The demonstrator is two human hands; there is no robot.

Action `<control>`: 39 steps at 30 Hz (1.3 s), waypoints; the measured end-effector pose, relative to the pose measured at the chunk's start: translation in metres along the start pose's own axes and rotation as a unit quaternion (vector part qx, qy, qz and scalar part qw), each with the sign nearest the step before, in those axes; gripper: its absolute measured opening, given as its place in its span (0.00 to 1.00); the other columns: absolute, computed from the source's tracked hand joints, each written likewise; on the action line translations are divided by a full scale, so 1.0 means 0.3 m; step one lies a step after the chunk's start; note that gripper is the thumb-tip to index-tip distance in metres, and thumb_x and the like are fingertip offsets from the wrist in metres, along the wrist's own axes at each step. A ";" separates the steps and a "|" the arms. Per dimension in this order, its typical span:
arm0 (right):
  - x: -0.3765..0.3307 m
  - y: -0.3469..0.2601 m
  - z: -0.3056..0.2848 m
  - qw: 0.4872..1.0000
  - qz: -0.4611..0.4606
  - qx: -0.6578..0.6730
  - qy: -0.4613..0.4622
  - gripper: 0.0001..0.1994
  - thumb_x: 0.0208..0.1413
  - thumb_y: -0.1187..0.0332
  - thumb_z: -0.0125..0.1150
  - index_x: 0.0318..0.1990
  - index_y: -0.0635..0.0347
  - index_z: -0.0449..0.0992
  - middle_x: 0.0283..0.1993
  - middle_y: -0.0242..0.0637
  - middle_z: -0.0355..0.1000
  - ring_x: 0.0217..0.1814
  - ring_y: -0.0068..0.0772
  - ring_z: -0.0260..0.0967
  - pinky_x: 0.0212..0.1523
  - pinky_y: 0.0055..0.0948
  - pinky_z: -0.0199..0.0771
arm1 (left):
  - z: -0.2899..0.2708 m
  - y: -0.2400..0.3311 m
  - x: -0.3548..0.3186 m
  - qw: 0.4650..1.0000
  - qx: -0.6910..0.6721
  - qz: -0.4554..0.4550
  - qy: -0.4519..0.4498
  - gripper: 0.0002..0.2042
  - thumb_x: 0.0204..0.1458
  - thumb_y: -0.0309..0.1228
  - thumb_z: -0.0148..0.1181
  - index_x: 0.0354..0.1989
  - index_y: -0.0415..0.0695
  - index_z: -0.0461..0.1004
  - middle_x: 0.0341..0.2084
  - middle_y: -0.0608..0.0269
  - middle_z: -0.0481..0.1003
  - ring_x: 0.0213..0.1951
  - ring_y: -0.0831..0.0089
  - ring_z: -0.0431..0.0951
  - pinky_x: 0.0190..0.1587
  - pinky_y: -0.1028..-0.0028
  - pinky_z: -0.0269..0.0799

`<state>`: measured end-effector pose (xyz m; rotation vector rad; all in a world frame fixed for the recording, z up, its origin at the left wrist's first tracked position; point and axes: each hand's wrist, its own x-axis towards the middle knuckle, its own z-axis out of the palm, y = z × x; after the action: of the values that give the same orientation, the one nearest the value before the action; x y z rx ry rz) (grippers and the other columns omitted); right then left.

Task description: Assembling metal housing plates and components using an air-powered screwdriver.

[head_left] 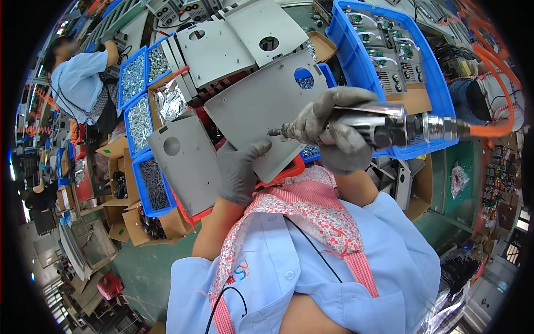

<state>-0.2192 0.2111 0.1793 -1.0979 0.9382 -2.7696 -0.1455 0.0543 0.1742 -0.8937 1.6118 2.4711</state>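
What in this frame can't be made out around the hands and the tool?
- Driver tip: in the head view the left hand covers where the bit of the air driver meets the grey plate.
- Right hand: the glove hides its trigger finger.
- Screws in the blue bins: too small to tell apart.
- Orange hose: cut off at the rim.

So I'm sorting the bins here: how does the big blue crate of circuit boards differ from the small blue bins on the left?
The crate is one large, wide tub at upper right; the bins are several small ones lined up at left. The crate holds green circuit boards laid side by side; the bins hold loose screws and small metal parts. Both are blue plastic and open-topped.
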 end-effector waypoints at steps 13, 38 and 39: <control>-0.049 -0.067 0.066 0.987 0.076 -0.132 0.058 0.13 0.49 0.78 0.49 0.44 0.63 0.67 0.33 0.40 0.67 0.28 0.31 0.66 0.34 0.35 0.72 | -0.009 -0.043 0.007 0.998 -0.021 0.013 -0.057 0.16 0.43 0.22 0.60 0.43 0.32 0.72 0.36 0.55 0.76 0.34 0.67 0.78 0.38 0.70 0.77; -0.086 -0.247 0.170 0.997 -0.082 -0.017 -0.001 0.21 0.52 0.74 0.52 0.56 0.60 0.62 0.44 0.44 0.65 0.30 0.36 0.68 0.30 0.40 0.73 | 0.293 -0.333 0.153 0.730 0.429 0.298 -0.440 0.14 0.53 0.37 0.55 0.44 0.42 0.72 0.34 0.58 0.75 0.37 0.70 0.77 0.45 0.70 0.73; -0.097 -0.226 0.147 0.997 -0.072 -0.027 0.013 0.21 0.53 0.72 0.53 0.56 0.59 0.62 0.43 0.44 0.65 0.28 0.35 0.67 0.28 0.40 0.71 | 0.226 -0.308 0.174 0.752 0.432 0.298 -0.400 0.14 0.54 0.37 0.55 0.44 0.43 0.73 0.34 0.58 0.75 0.37 0.70 0.77 0.45 0.70 0.73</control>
<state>-0.1563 0.2500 0.2230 -1.1858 0.9782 -2.8956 -0.1857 0.1407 0.0919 0.7940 2.3788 1.4671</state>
